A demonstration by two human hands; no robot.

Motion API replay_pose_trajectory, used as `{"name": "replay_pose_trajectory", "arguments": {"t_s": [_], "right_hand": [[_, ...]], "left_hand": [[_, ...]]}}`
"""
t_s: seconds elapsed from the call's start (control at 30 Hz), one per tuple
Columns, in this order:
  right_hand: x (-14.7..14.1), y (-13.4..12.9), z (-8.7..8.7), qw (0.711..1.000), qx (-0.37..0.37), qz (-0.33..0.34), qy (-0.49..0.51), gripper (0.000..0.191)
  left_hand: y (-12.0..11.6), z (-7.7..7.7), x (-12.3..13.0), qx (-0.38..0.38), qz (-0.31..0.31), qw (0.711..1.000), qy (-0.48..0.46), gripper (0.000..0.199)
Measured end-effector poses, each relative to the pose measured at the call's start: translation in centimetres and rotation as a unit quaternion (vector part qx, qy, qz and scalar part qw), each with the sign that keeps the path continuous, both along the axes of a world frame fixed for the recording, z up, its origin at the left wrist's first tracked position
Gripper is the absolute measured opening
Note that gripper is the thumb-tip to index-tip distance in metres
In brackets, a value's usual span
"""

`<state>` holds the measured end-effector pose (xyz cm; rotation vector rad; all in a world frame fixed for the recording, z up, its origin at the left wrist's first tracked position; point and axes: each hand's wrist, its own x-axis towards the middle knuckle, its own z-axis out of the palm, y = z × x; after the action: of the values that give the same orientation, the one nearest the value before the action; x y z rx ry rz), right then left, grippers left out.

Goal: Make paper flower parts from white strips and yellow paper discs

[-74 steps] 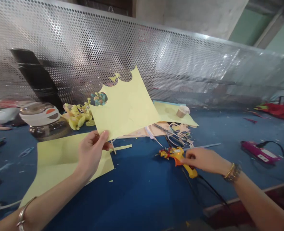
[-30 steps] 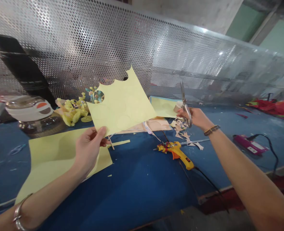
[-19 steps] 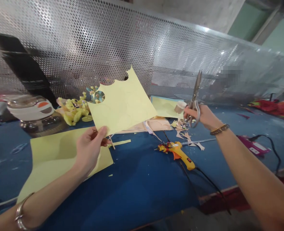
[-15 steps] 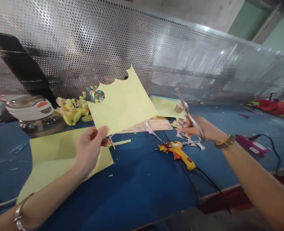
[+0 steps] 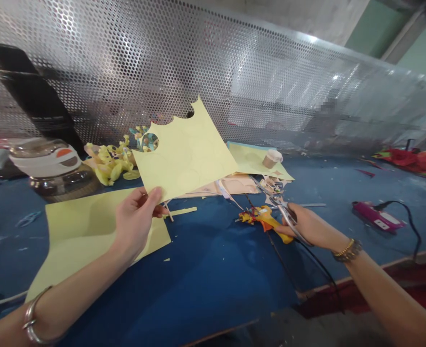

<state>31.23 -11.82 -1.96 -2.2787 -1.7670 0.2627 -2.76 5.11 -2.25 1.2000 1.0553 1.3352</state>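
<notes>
My left hand (image 5: pixel 137 221) pinches the lower left corner of a pale yellow sheet of paper (image 5: pixel 191 154), held up above the table. Its upper edge has scalloped cut-outs, and a round hole shows near its left corner. In my right hand (image 5: pixel 307 224) is a pair of scissors (image 5: pixel 288 219), fingers closed around the handles, blades pointing up and to the left, away from the sheet. Just below and left of that hand lies a yellow hot glue gun (image 5: pixel 267 224), its handle partly hidden by the fingers; whether they touch it I cannot tell.
Another yellow sheet (image 5: pixel 79 231) lies under my left arm. Yellow paper flowers (image 5: pixel 108 161) and a lidded jar (image 5: pixel 54 168) stand at left. Paper scraps (image 5: pixel 271 185) and a small cup (image 5: pixel 272 159) sit behind the glue gun. A purple power strip (image 5: pixel 379 218) lies at right, before a perforated metal screen (image 5: pixel 271 82).
My right hand has moved down with the scissors, from above the scraps to beside the glue gun. My left hand and its sheet have stayed nearly still.
</notes>
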Motion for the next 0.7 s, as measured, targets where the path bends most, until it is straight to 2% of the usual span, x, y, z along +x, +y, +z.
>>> {"name": "replay_pose_trajectory", "arguments": {"t_s": [0.23,0.3,0.37,0.47,0.53,0.57,0.7], "right_hand": [[1.5,0.8,-0.6,0.998,0.036,-0.038,-0.027,0.031],[1.7,0.8,-0.1,0.996,0.061,-0.060,-0.001,0.035],[1.7,0.7,1.0,0.989,0.098,-0.089,0.067,0.038],[0.6,1.2,3.1,0.961,0.179,-0.110,0.182,0.035],[-1.3,2.1,4.3,0.892,0.296,-0.078,0.333,0.036],[-2.5,2.8,4.6,0.876,0.321,-0.062,0.354,0.038],[-8.3,6.2,4.3,0.847,0.328,-0.004,0.420,0.037]], "left_hand": [[0.0,-0.1,0.0,0.000,-0.002,1.000,-0.001,0.024],[-0.1,-0.1,0.0,-0.002,-0.009,1.000,-0.005,0.023],[-0.1,-0.1,0.0,-0.009,-0.017,1.000,-0.010,0.024],[-0.1,-0.1,0.2,-0.023,-0.023,0.999,-0.026,0.026],[-0.2,-0.2,0.3,-0.031,-0.026,0.998,-0.038,0.028],[-0.3,-0.3,0.3,-0.035,-0.028,0.998,-0.042,0.029],[-0.8,-0.6,0.5,-0.038,-0.067,0.996,-0.046,0.029]]}}
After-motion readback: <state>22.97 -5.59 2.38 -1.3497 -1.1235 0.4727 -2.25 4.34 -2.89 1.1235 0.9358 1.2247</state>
